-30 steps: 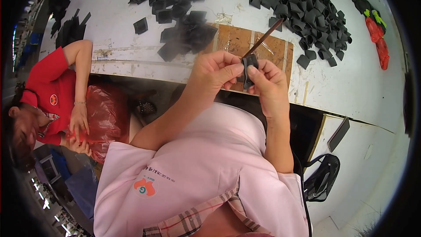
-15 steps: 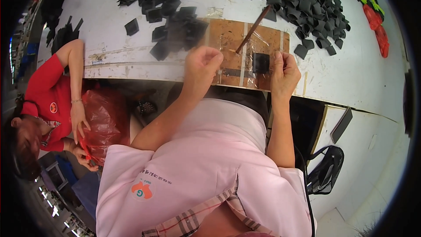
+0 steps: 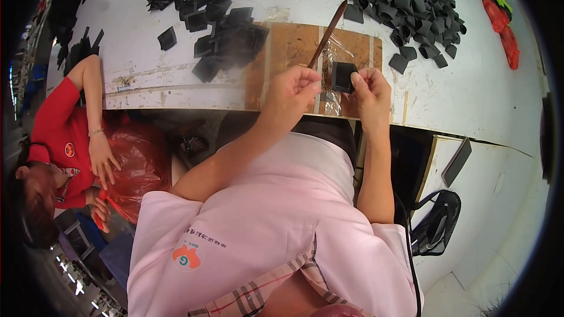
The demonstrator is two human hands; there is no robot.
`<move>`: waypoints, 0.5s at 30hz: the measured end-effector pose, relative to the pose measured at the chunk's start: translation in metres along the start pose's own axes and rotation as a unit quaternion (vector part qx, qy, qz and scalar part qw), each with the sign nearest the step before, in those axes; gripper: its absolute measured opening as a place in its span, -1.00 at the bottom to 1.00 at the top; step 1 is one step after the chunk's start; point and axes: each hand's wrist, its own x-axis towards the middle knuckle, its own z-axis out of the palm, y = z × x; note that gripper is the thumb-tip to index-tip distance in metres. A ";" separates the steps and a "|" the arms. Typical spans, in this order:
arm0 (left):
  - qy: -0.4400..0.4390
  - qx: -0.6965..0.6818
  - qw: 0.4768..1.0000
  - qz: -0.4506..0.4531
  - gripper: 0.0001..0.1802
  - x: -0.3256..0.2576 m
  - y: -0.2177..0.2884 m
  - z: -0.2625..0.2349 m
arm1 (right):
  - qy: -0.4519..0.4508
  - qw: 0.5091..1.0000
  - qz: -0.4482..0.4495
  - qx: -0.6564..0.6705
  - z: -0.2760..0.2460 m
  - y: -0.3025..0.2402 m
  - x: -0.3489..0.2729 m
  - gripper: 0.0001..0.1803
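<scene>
My right hand (image 3: 372, 93) has its thumb and fingers closed on the right edge of a small black flat piece (image 3: 341, 77), which is over a brown board (image 3: 282, 53). My left hand (image 3: 294, 91) is closed, fingertips pinched together, a short way left of the piece. Whatever lies between those fingertips is too small or hidden to make out. A slim dark brown stick (image 3: 329, 32) slants up and right, its lower end by my left knuckles; whether I touch it cannot be told. Clear tape crosses the board under the piece.
Loose black pieces (image 3: 217, 14) lie at the far left of the white table (image 3: 176, 85), and a heap of folded black pieces (image 3: 405, 9) at the far right. On the left a person in red (image 3: 53, 117) handles a red plastic bag (image 3: 138, 155). A black bag (image 3: 437, 223) is lower right.
My left hand has moved right, toward the stick's lower end and the black piece. My right hand has shifted slightly left and now overlaps the piece's edge. The whole view has shifted a little.
</scene>
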 end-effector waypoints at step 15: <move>-0.103 -0.116 0.986 -0.055 -0.89 -0.008 0.029 -0.002 | -0.121 0.964 0.058 0.229 0.015 -0.032 -0.024 -0.72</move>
